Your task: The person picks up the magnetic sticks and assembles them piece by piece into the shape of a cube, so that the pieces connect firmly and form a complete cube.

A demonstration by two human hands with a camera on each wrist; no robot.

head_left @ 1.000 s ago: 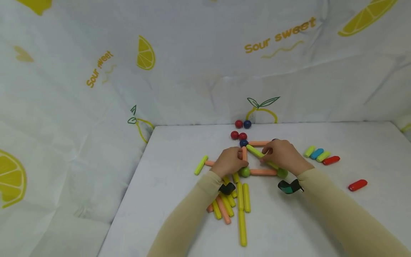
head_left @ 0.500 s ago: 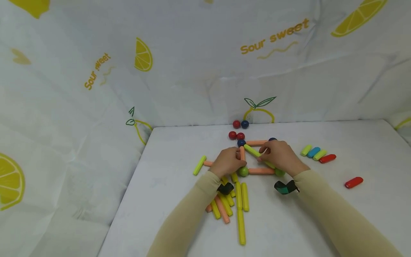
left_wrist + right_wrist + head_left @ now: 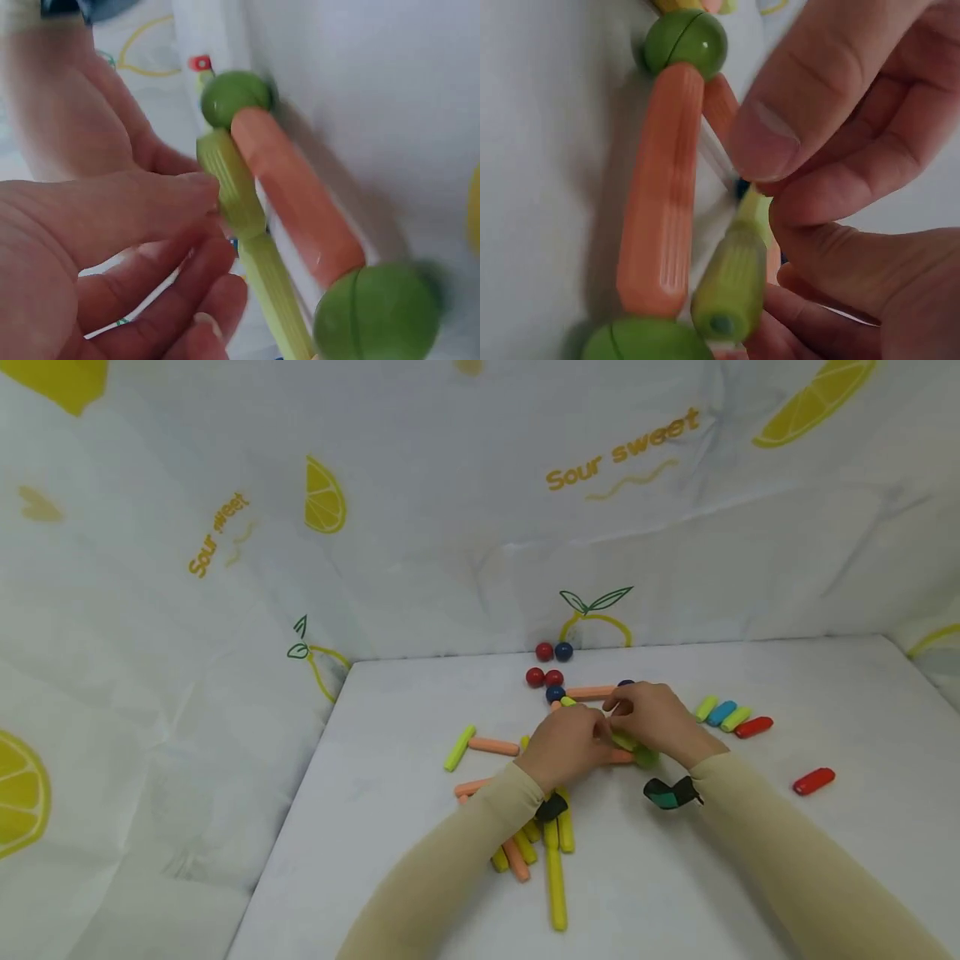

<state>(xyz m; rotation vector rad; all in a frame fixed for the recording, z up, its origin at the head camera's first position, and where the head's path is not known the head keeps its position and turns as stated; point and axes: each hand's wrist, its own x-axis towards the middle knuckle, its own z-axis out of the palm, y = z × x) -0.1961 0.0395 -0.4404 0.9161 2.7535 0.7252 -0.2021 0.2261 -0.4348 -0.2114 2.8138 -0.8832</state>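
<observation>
A yellow-green ribbed stick (image 3: 232, 180) slants across a frame of orange sticks and balls. My left hand (image 3: 572, 739) reaches in from the left and pinches the stick between thumb and fingers. My right hand (image 3: 651, 717) is right against it, its thumb and fingertips also pinching the stick. Beside the stick lies an orange stick (image 3: 660, 195) joining two green balls, the far one (image 3: 686, 45) and the near one (image 3: 649, 341). A dark blue ball (image 3: 555, 694) and another orange stick (image 3: 590, 692) form the back side. My left hand hides the frame's left part in the head view.
Loose yellow sticks (image 3: 556, 885) and orange sticks (image 3: 492, 746) lie under and left of my left forearm. Red balls (image 3: 535, 677) and another blue ball (image 3: 563, 651) sit at the back. Several short pieces, including a red one (image 3: 813, 781), lie to the right.
My left hand has left the orange stick at the frame's left side and moved right to the yellow-green stick, meeting my right hand. The head view has shifted slightly.
</observation>
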